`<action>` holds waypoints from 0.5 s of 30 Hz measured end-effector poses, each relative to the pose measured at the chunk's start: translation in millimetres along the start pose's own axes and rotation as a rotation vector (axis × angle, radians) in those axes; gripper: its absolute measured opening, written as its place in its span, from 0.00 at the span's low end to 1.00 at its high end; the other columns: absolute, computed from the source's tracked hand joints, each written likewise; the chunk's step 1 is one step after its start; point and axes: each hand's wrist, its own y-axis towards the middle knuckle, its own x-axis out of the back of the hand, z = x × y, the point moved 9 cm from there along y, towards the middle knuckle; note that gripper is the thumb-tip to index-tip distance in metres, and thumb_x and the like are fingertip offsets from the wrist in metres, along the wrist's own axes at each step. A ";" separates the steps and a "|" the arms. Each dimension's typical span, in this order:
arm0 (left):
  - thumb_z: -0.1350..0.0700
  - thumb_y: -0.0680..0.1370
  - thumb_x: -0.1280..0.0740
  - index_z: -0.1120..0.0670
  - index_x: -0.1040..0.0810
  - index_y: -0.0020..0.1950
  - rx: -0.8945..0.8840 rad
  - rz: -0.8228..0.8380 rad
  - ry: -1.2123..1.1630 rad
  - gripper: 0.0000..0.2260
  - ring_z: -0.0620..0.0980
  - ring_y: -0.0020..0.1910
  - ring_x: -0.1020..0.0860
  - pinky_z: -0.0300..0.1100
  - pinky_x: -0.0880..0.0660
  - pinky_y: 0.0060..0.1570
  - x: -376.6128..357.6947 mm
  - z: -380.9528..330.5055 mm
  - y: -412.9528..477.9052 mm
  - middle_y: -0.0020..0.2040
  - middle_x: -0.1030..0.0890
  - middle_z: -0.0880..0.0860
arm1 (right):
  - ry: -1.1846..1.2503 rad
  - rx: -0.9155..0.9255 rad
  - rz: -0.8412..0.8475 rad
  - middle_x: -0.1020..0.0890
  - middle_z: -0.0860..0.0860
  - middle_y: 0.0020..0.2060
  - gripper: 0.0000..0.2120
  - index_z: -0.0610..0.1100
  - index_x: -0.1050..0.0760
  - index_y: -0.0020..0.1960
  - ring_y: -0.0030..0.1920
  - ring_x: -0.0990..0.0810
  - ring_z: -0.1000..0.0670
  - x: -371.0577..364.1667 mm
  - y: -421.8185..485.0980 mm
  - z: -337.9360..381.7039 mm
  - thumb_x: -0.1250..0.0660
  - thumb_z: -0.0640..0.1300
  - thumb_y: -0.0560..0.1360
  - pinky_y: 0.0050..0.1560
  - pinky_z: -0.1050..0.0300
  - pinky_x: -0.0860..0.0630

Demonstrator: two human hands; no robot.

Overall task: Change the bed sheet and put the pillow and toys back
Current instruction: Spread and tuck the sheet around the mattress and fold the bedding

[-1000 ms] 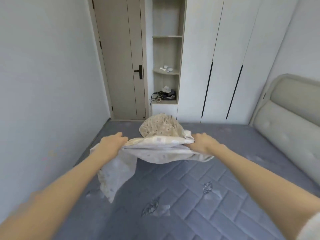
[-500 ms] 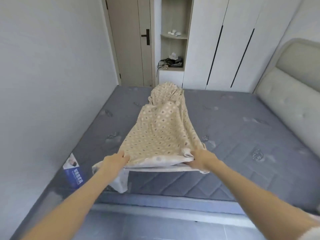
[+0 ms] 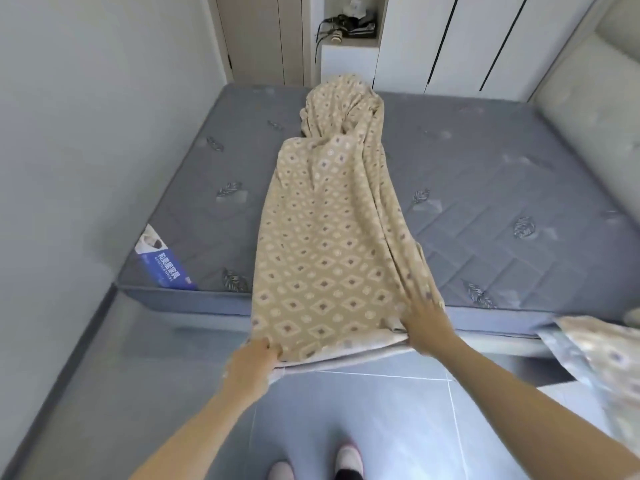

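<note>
Bare grey mattress (image 3: 485, 188) w/ tan patterned sheet (image 3: 325, 237) lying bunched lengthwise down its middle, near hem off the bed edge, left hand (image 3: 251, 362) and right hand (image 3: 424, 323) both clamped on hem corners; looks light, limp, best held at corners.

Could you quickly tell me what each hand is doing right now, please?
Left hand: closed on the sheet edge.
Right hand: gripping the sheet's other corner.

Left side: wall (image 3: 86, 133) stands right beside the mattress (image 3: 485, 188), no gap.
Middle: sheet (image 3: 329, 237) lies across.
Right side: bare mattress, open room.
Floor (image 3: 381, 427): open.
</note>
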 end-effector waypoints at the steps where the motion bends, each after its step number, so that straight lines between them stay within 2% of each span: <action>1: 0.55 0.80 0.39 0.52 0.30 0.62 0.093 -0.031 -0.033 0.11 0.53 0.58 0.28 0.43 0.32 0.46 -6.1 5.9 -4.8 0.60 0.28 0.51 | -0.015 -0.008 0.024 0.48 0.42 0.77 0.18 0.52 0.28 0.68 0.75 0.48 0.35 -7.3 -3.4 1.7 0.40 0.44 0.79 0.73 0.42 0.44; 4: 0.62 0.79 0.43 0.54 0.29 0.63 0.380 -0.093 -0.236 0.13 0.55 0.57 0.25 0.44 0.29 0.50 -12.8 43.3 -18.5 0.59 0.24 0.54 | -0.021 -0.059 0.053 0.54 0.42 0.78 0.24 0.51 0.38 0.75 0.77 0.54 0.37 -16.5 -10.3 -6.8 0.41 0.45 0.79 0.75 0.42 0.48; 6: 0.64 0.79 0.44 0.58 0.29 0.62 0.451 -0.111 -0.330 0.13 0.58 0.58 0.24 0.47 0.29 0.53 -13.8 64.9 -22.7 0.58 0.22 0.58 | 0.009 -0.092 0.042 0.58 0.42 0.77 0.29 0.47 0.49 0.78 0.77 0.54 0.38 -19.3 -14.3 -14.7 0.43 0.44 0.80 0.75 0.44 0.48; 8: 0.66 0.78 0.42 0.60 0.27 0.62 0.405 -0.154 -0.406 0.14 0.59 0.59 0.25 0.47 0.30 0.54 -6.4 72.7 -22.9 0.59 0.22 0.60 | 0.017 -0.107 0.049 0.58 0.43 0.78 0.31 0.46 0.53 0.79 0.77 0.53 0.38 -22.1 -18.9 -17.7 0.43 0.43 0.80 0.75 0.45 0.46; 10: 0.64 0.77 0.40 0.57 0.24 0.60 0.314 -0.185 -0.340 0.14 0.58 0.58 0.24 0.46 0.30 0.52 6.1 68.1 -21.8 0.57 0.20 0.57 | 0.020 -0.119 0.107 0.49 0.43 0.77 0.27 0.47 0.45 0.77 0.76 0.51 0.38 -28.0 -22.5 -16.3 0.42 0.43 0.79 0.74 0.45 0.43; 12: 0.62 0.76 0.39 0.54 0.23 0.58 0.205 -0.136 -0.112 0.12 0.56 0.56 0.23 0.45 0.29 0.51 13.7 48.7 -21.7 0.55 0.20 0.53 | 0.027 -0.111 0.198 0.43 0.42 0.76 0.23 0.47 0.37 0.75 0.76 0.50 0.38 -39.1 -27.5 -11.8 0.43 0.44 0.80 0.74 0.44 0.43; 13: 0.61 0.77 0.39 0.53 0.23 0.57 0.164 -0.108 -0.048 0.11 0.55 0.56 0.22 0.45 0.28 0.50 12.8 38.7 -21.2 0.55 0.20 0.52 | 0.064 -0.121 0.256 0.45 0.42 0.77 0.24 0.48 0.38 0.75 0.77 0.51 0.39 -46.3 -30.2 -11.2 0.42 0.44 0.80 0.74 0.44 0.43; 15: 0.62 0.77 0.39 0.55 0.24 0.57 0.126 -0.108 -0.097 0.11 0.55 0.56 0.24 0.46 0.27 0.49 9.0 24.7 -24.5 0.56 0.22 0.52 | 0.185 -0.160 0.332 0.56 0.43 0.78 0.34 0.48 0.51 0.79 0.77 0.53 0.41 -61.7 -34.9 -8.8 0.39 0.41 0.78 0.72 0.45 0.39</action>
